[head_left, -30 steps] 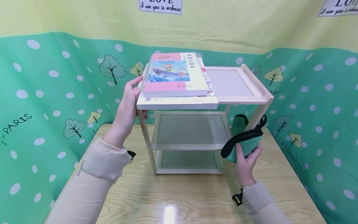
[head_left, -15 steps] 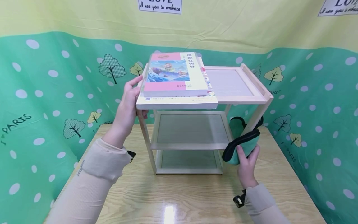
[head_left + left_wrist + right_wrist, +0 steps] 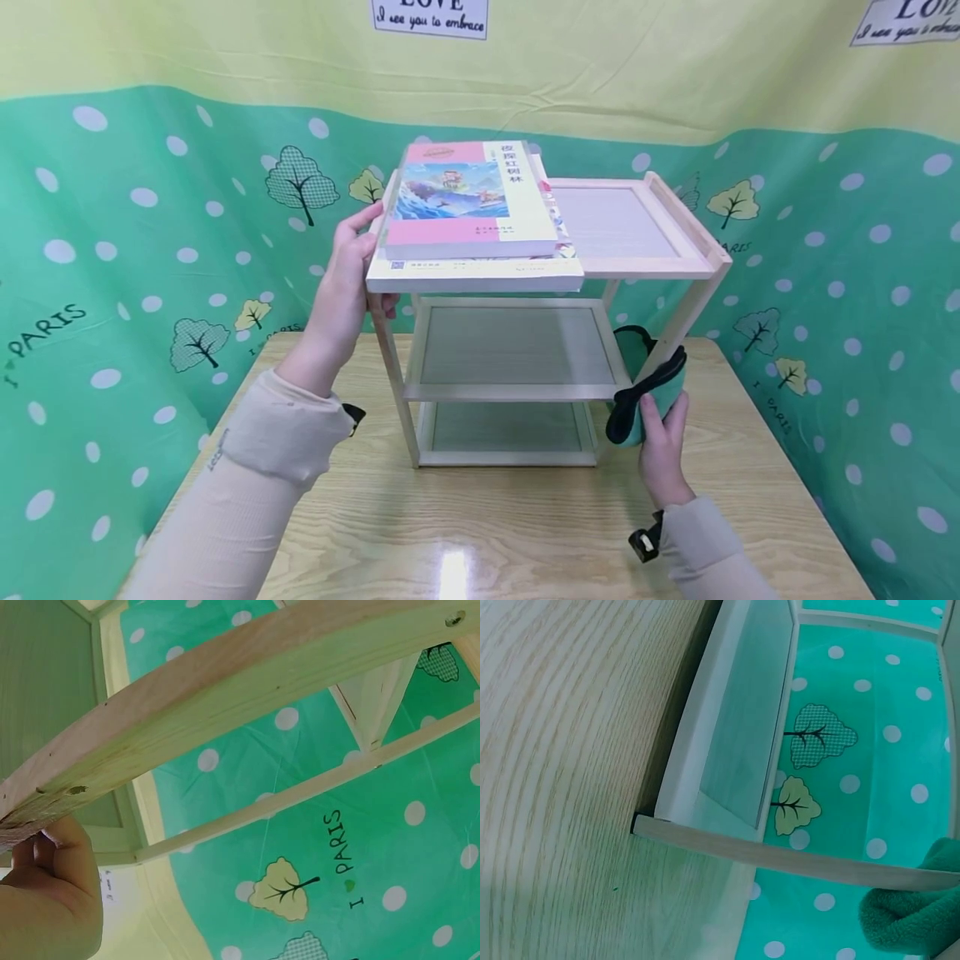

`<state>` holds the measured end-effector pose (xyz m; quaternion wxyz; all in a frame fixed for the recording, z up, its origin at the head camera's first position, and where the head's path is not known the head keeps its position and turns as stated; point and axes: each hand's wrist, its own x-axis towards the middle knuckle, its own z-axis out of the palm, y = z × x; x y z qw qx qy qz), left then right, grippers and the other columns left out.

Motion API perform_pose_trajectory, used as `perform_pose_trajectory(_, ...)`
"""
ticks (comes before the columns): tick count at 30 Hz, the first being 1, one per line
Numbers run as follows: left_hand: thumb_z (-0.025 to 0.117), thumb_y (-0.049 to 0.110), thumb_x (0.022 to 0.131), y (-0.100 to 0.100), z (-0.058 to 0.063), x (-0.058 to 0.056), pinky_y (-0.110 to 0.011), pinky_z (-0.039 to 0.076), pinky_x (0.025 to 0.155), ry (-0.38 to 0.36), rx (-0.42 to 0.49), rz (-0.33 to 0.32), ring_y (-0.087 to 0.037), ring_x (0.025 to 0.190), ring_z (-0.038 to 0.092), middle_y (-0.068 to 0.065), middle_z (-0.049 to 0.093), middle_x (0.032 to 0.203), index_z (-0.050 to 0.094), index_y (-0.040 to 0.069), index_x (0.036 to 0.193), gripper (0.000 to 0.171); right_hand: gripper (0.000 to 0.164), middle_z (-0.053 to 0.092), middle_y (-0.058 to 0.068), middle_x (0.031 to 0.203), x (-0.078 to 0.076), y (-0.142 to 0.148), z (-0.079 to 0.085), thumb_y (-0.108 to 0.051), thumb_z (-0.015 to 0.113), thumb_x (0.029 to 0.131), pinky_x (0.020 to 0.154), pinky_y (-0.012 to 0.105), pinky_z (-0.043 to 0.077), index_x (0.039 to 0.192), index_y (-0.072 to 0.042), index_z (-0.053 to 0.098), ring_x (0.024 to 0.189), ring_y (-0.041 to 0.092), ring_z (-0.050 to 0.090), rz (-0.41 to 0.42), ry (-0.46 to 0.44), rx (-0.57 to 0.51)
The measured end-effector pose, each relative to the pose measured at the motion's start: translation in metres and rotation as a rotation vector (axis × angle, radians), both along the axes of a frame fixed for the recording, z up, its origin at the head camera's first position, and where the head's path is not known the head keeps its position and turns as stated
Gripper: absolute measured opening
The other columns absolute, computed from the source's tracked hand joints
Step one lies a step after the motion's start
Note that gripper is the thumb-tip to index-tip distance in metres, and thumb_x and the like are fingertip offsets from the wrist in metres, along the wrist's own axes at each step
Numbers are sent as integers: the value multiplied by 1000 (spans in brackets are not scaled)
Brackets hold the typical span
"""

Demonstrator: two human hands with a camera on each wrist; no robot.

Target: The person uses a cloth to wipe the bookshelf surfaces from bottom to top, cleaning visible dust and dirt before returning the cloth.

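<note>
A three-tier wooden shelf (image 3: 510, 392) stands on the table, with two stacked books (image 3: 472, 200) on the left of its top tier. My left hand (image 3: 337, 292) grips the top front-left corner beside the books; the left wrist view shows its fingers (image 3: 66, 834) bent under the wood. My right hand (image 3: 663, 454) holds a fuzzy green cloth (image 3: 663, 392) with black edging against the front-right leg (image 3: 686, 312). The cloth shows on both sides of that leg. In the right wrist view, the cloth (image 3: 907, 919) hangs around the leg (image 3: 802, 862), and the hand is out of sight.
The wood-grain table (image 3: 480, 525) spreads in front of the shelf. A green and yellow patterned curtain (image 3: 187, 167) closes off the back and both sides. The two lower tiers (image 3: 517, 346) have grey-green panels.
My right hand has slid the green cloth a little down along the front-right leg. My left hand, the books and the shelf have stayed in place.
</note>
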<state>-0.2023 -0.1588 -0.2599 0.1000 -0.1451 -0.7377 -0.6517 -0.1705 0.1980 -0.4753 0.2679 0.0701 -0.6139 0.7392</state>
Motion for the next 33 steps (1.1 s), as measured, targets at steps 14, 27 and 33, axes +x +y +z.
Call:
perform_pose_trajectory(14, 25, 42, 102, 2, 0, -1, -28, 44, 49, -2, -12, 2, -18, 54, 44, -2, 53, 68, 24, 22, 152, 54, 46, 36, -8, 141, 3, 10, -1, -37, 26, 107, 105, 11, 30, 151, -23, 21, 130, 3, 36, 79, -154, 107)
perform_pose_trajectory(27, 24, 42, 102, 3, -1, 0, -27, 41, 49, -8, 6, -6, -18, 54, 41, -2, 51, 68, 22, 24, 152, 54, 50, 37, -16, 142, 3, 21, 1, -43, 25, 107, 104, 8, 29, 154, -26, 23, 129, -4, 37, 222, -220, 165)
perform_pose_trajectory(33, 24, 44, 102, 3, -1, -1, -28, 41, 48, -10, 8, -12, -18, 53, 41, -2, 50, 67, 22, 23, 153, 55, 52, 44, -12, 136, -2, 24, 9, -47, 32, 105, 102, 11, 33, 149, -19, 31, 125, 2, 43, 230, -269, 109)
